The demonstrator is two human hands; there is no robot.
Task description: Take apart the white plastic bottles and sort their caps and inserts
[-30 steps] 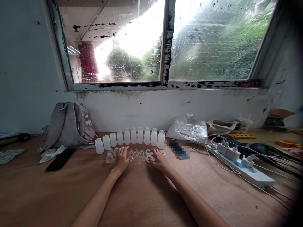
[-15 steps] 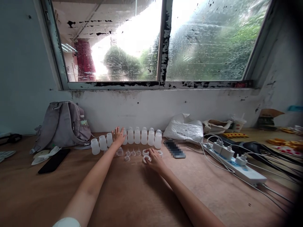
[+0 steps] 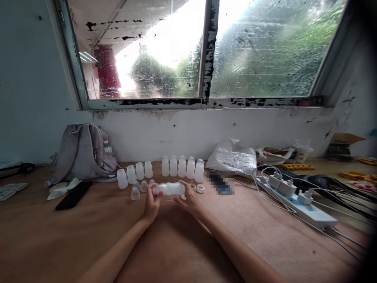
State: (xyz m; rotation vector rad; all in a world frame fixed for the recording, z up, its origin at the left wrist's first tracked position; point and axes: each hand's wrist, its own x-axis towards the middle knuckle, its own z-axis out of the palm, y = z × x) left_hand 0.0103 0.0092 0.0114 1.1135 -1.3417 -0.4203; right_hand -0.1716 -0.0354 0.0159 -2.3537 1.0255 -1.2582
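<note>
"Fingers of our left hand (image 3: 152, 202): what have we got?"

"We're grasping one end of a translucent white rounded plastic bottle (image 3: 172, 189) (lying sideways), over the brown wooden table (image 3: 173, 243). Our right hand (image 3: 191, 200) meets its other end, fingers curled; whether they grip, we can't tell."

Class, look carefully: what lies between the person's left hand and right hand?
A bottle, held sideways, lies between the left hand and right hand in the head view.
</note>
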